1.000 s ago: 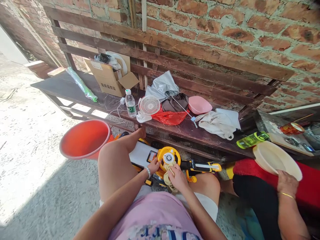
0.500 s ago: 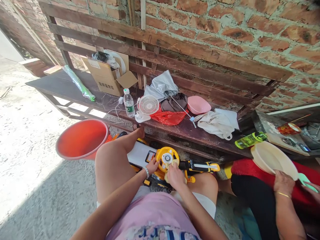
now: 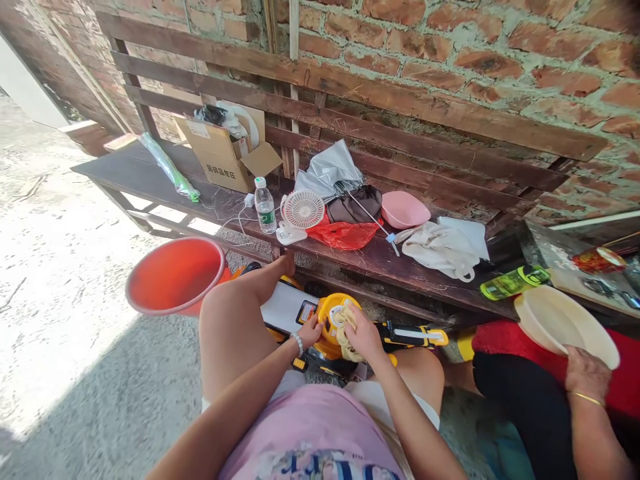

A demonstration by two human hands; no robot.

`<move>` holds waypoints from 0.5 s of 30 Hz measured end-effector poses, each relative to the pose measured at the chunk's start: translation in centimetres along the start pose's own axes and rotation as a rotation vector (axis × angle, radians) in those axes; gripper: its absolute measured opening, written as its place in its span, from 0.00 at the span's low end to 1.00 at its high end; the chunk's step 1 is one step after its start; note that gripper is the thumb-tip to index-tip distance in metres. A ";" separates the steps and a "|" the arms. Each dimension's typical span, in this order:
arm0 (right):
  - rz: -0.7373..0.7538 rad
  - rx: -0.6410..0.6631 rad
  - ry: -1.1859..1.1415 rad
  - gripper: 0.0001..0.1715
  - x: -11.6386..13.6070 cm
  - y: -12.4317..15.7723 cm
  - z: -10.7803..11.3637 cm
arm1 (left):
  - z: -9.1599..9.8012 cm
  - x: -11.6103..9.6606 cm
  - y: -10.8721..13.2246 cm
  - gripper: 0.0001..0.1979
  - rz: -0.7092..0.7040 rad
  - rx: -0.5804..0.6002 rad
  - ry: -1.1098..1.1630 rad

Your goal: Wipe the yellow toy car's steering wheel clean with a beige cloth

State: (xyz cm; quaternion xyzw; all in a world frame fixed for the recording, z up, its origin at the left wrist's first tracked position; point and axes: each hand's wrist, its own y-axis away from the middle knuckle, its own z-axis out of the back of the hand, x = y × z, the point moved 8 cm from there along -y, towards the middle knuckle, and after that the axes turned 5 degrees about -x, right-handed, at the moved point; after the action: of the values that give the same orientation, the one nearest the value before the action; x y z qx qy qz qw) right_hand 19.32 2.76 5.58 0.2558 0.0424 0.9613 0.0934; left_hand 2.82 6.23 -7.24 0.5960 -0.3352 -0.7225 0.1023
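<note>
A yellow toy ride-on car with a round yellow steering wheel point(image 3: 331, 311) stands between my knees, under the bench. My left hand point(image 3: 309, 331) grips the left rim of the wheel. My right hand point(image 3: 364, 335) is closed on a pale yellow cloth point(image 3: 345, 328), pressing it against the wheel's right side. Part of the cloth hangs below my fingers.
A long dark wooden bench point(image 3: 150, 179) holds a cardboard box point(image 3: 220, 157), water bottle point(image 3: 265, 206), small white fan point(image 3: 302, 211), red bag point(image 3: 343, 234), pink bowl point(image 3: 404, 209) and white bags point(image 3: 440, 247). An orange basin point(image 3: 173, 274) sits at left. Another person's hand point(image 3: 586, 375) holds a cream plate point(image 3: 560, 323) at right.
My right hand with the cloth has shifted up along the steering wheel. The other person's plate and hand moved slightly, and the green item seen near it half a second ago is gone.
</note>
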 end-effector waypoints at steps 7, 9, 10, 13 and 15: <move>-0.050 0.153 0.019 0.34 -1.9 -3.1 -1.7 | -0.1 -0.8 0.7 0.08 0.046 0.012 -0.025; -0.147 0.133 0.075 0.31 -2.2 -2.5 -2.1 | -0.3 -1.2 1.1 0.07 0.047 0.026 -0.001; -0.183 0.134 0.099 0.29 -2.3 -2.1 -2.2 | -0.3 -1.3 1.2 0.07 0.056 0.025 0.009; -0.206 0.186 0.158 0.22 -1.9 -0.7 -2.2 | -0.2 -1.1 1.3 0.08 0.086 0.014 0.024; -0.200 0.222 0.205 0.20 -1.4 0.4 -2.0 | -0.1 -1.1 1.1 0.09 0.069 0.000 0.043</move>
State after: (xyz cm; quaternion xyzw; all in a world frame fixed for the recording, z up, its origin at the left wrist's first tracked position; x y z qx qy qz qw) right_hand 19.45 2.03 3.18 0.1595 0.1829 0.9577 0.1548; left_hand 2.89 5.98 -5.74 0.5993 -0.3533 -0.7056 0.1344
